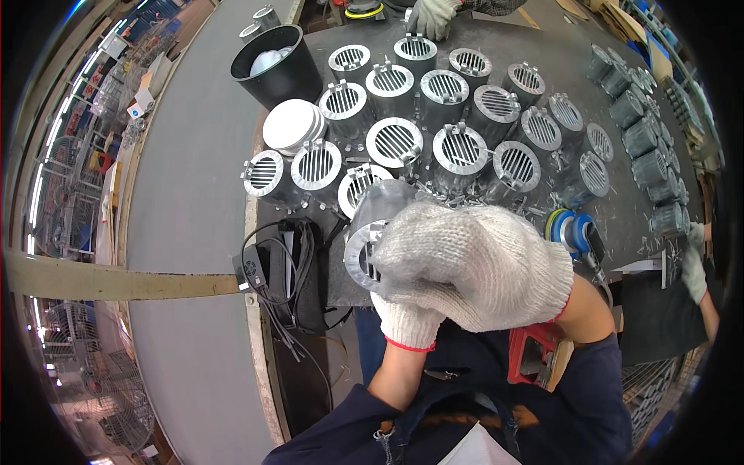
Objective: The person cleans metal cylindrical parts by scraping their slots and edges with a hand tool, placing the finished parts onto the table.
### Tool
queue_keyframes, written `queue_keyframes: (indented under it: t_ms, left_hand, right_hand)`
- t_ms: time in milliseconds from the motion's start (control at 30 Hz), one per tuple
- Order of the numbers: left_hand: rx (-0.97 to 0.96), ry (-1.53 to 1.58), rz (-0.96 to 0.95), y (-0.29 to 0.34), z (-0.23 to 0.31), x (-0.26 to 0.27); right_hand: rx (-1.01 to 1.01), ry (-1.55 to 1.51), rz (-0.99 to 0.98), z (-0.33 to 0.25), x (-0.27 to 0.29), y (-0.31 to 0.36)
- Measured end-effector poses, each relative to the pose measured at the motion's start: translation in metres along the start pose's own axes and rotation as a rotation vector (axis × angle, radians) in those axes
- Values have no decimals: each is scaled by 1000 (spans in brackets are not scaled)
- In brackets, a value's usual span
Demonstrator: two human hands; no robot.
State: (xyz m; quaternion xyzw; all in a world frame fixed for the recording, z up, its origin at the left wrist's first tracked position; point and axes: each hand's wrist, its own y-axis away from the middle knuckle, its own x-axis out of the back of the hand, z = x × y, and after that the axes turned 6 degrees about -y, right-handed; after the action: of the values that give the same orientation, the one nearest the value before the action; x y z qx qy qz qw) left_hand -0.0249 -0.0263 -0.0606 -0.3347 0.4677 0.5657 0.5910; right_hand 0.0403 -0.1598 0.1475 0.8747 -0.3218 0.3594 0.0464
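Observation:
Both my hands wear white knitted gloves with red cuff edges and are closed on a short metal cylinder (359, 260) with a slotted end, tilted just above the near table edge. My right hand (473, 263) wraps over its side, the glove smudged grey at the fingers. My left hand (404, 318) grips it from below, its fingers mostly hidden behind the right glove. Just beyond stand several similar metal cylinders with round slotted grilles, the nearest grille (361, 186) almost touching the held one. Small metal clips (422, 190) lie scattered among them.
A blue round sander (572, 231) lies right of my hands. At the left are a black bucket (283, 74), stacked white discs (293, 125) and a black bag with cables (298, 267). More cylinders (647, 147) line the right. Another person's gloved hand (434, 17) rests at the far side.

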Motion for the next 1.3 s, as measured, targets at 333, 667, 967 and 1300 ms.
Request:
queue_keyframes:
  t_ms: [333, 667, 967, 1300]
  left_hand:
    - [64, 187, 209, -3, 16, -12]
    - [15, 150, 213, 7, 13, 28]
    - [-53, -16, 284, 8, 4, 51]
    - [-73, 23, 180, 5, -3, 65]
  right_hand:
    - [188, 180, 119, 43, -38, 11]
    - [-318, -1212, 261, 49, -55, 85]
    - [36, -13, 359, 29, -51, 40]
    - [116, 224, 379, 0, -39, -16]
